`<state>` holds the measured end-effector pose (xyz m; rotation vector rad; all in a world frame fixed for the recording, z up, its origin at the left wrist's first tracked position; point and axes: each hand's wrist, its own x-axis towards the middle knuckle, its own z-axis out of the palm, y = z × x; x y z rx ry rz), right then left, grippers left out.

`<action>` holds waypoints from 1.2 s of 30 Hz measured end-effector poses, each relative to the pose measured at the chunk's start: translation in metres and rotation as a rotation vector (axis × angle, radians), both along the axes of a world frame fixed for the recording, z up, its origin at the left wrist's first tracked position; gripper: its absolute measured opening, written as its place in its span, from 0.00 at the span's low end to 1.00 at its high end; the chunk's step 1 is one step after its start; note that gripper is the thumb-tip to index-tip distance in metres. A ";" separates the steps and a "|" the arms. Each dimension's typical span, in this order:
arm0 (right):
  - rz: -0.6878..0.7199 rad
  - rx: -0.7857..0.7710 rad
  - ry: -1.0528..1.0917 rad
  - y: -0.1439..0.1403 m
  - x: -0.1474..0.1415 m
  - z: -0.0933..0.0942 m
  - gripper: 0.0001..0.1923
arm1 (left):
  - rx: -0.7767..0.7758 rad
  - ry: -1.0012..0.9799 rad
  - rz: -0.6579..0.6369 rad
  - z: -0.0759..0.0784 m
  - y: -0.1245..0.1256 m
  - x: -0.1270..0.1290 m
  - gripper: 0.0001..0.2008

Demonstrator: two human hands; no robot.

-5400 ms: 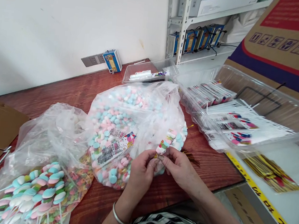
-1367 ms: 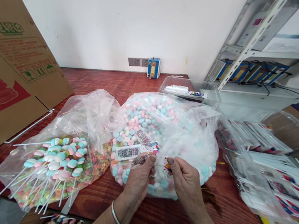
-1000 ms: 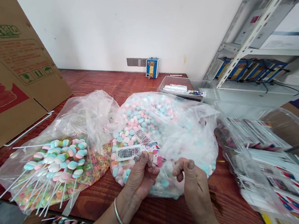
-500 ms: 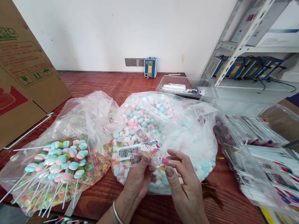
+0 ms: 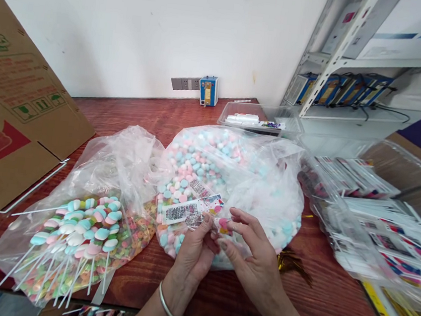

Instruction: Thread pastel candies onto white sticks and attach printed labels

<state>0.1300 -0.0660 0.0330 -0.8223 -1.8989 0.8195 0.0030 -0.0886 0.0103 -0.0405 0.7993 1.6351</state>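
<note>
My left hand (image 5: 195, 252) pinches a small clear printed wrapper (image 5: 222, 224) with pink and yellow spots between thumb and fingers. Closed on the wrapper's right side is my right hand (image 5: 255, 249), its thumb and index finger near each other. Just beyond the fingers, several flat wrappers with black print (image 5: 175, 214) lie on a big clear bag of pastel marshmallows (image 5: 190, 163). To the left, marshmallow and gummy skewers on white sticks (image 5: 89, 225) are heaped on a clear bag of ring-shaped gummies (image 5: 142, 226).
Right of the hands stand clear bins with printed wrappers and white sticks (image 5: 396, 230). Gold twist ties (image 5: 292, 269) lie by my right wrist. A cardboard box (image 5: 23, 96) borders the left; a blue device (image 5: 208, 91) and a plastic tray (image 5: 294, 124) sit at the back.
My right thumb and fingers have closed in toward my left fingertips around the small wrapper. The view has shifted slightly; the bags and skewers stay in place.
</note>
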 end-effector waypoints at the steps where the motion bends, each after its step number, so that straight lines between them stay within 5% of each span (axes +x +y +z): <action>1: -0.021 0.052 -0.033 0.000 0.000 0.001 0.12 | -0.013 -0.049 0.007 -0.001 0.000 0.000 0.18; 8: -0.085 0.155 -0.065 -0.005 0.002 0.011 0.17 | 0.007 -0.149 -0.091 -0.005 -0.002 -0.002 0.17; 15: -0.016 0.185 -0.026 -0.009 0.004 0.022 0.16 | -0.012 -0.047 -0.087 -0.001 -0.003 -0.003 0.17; 23: -0.087 0.399 -0.265 -0.012 -0.006 0.021 0.13 | 0.072 -0.142 -0.018 -0.005 -0.014 -0.014 0.16; 36: 0.024 0.364 -0.248 -0.021 -0.022 0.030 0.17 | 0.106 -0.147 0.016 -0.011 -0.019 -0.027 0.13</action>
